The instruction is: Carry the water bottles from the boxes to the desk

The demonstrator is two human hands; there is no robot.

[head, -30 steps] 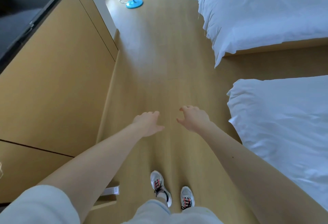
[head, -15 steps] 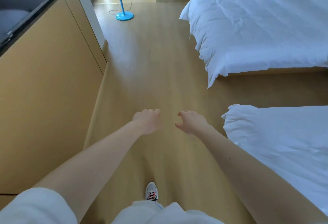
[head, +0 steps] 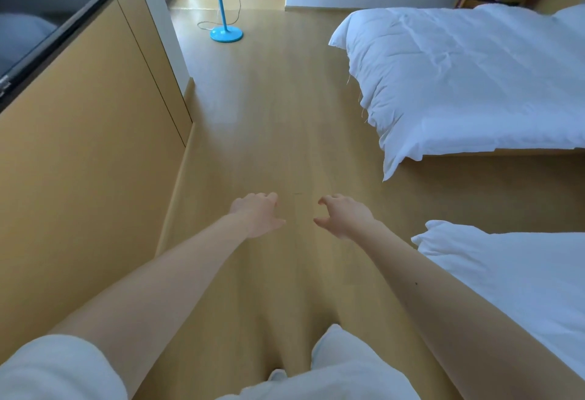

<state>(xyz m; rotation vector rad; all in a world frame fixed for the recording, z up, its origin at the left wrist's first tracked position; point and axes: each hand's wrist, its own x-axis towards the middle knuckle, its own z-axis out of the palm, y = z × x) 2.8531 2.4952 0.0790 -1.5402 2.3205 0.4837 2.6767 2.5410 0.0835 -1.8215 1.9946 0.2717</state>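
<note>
No water bottle, box or desk shows in the head view. My left hand [head: 258,214] and my right hand [head: 343,216] are stretched out in front of me over the wooden floor [head: 269,133], a short gap apart. Both hang with loosely curled fingers and hold nothing. My arms reach in from the bottom corners of the frame.
A wooden wall panel [head: 79,152] with a dark screen [head: 41,19] runs along the left. Two beds with white duvets stand on the right, a far bed [head: 468,76] and a near bed [head: 519,285]. A blue fan stand [head: 225,30] with a cord stands ahead by a doorway.
The view has tilted up and moved forward along the aisle; more of the far bed and doorway show, my shoes have dropped out of sight. Both hands stay empty, held out ahead.
</note>
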